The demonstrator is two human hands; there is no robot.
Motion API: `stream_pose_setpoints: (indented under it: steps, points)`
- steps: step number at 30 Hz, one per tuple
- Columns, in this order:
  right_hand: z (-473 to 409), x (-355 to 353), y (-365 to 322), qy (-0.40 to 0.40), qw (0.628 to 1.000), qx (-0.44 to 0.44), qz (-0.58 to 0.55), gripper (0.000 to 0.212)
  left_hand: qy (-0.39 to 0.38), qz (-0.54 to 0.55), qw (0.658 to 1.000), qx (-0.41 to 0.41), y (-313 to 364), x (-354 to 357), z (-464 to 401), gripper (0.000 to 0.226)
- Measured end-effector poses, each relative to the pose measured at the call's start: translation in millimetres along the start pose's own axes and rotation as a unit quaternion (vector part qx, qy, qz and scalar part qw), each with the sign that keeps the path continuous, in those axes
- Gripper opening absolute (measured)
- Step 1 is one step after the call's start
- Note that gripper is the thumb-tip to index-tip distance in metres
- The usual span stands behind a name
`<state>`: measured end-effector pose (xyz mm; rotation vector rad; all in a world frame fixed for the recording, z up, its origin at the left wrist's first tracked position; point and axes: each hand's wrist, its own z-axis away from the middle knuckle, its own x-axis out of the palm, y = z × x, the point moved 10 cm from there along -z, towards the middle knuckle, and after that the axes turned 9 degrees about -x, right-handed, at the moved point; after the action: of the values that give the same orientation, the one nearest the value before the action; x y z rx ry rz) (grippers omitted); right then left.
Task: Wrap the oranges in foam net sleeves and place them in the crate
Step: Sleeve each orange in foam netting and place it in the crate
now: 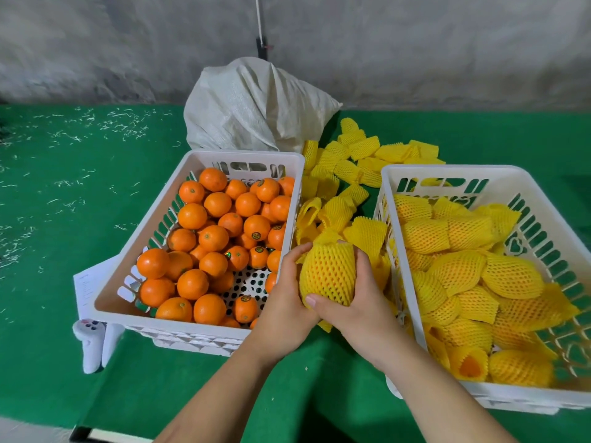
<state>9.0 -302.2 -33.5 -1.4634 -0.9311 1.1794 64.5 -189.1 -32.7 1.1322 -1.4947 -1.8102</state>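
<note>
Both hands clasp one orange in a yellow foam net sleeve (329, 276) between the two white crates, the left hand (287, 292) curled round its left side and the right hand (355, 302) gripping it from the right with the thumb across its underside. The left crate (198, 158) holds bare oranges (214, 238); the right crate (447, 171) holds wrapped oranges (508, 276), with empty foam sleeves (348, 167) heaped on the green table (80, 193) between them.

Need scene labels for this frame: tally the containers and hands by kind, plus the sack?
White crates: 2, the left crate with bare oranges and the right crate with wrapped ones
Hands: 2, left hand and right hand, both gripping one wrapped orange
White sack: 1
Total: 6
</note>
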Motion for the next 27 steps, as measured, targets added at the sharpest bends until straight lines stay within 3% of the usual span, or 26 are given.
stream_pose_setpoints:
  steps: [5,9,12,14,17,19,20,22,23,25,27]
  points:
    - [-1,-48,4,0.150,0.988,0.021,-0.013,0.098,-0.007,0.048,0.999,0.005,-5,3,2,0.089]
    - [-3,-116,26,0.300,0.942,0.062,-0.138,0.096,0.021,0.078,0.997,0.010,-8,-6,-1,0.070]
    - [-1,-154,48,0.381,0.896,0.076,-0.215,0.110,0.039,0.115,0.993,-0.007,-12,-14,-5,0.060]
    - [-4,-162,60,0.381,0.900,0.088,-0.195,0.126,0.043,0.126,0.991,-0.018,-15,-16,-6,0.058]
    - [-8,-151,64,0.339,0.931,0.105,-0.088,0.118,0.040,0.116,0.992,-0.023,-15,-16,-7,0.052]
    - [-11,-129,49,0.266,0.958,0.065,0.082,0.101,0.039,0.106,0.993,-0.020,-13,-16,-8,0.047]
    - [-13,-113,38,0.208,0.954,0.028,0.215,0.087,0.039,0.105,0.994,-0.018,-13,-16,-8,0.044]
    - [-20,-68,19,0.066,0.875,-0.075,0.474,0.056,0.046,0.119,0.992,-0.011,-11,-18,-10,0.041]
    - [-23,-47,20,-0.013,0.834,-0.107,0.542,0.044,0.049,0.141,0.989,-0.011,-13,-20,-11,0.039]
    - [-28,-17,35,-0.151,0.788,-0.115,0.585,0.032,0.054,0.216,0.974,-0.034,-18,-25,-15,0.035]
    - [-30,-9,62,-0.241,0.788,-0.053,0.565,0.030,0.066,0.227,0.970,-0.047,-21,-31,-21,0.030]
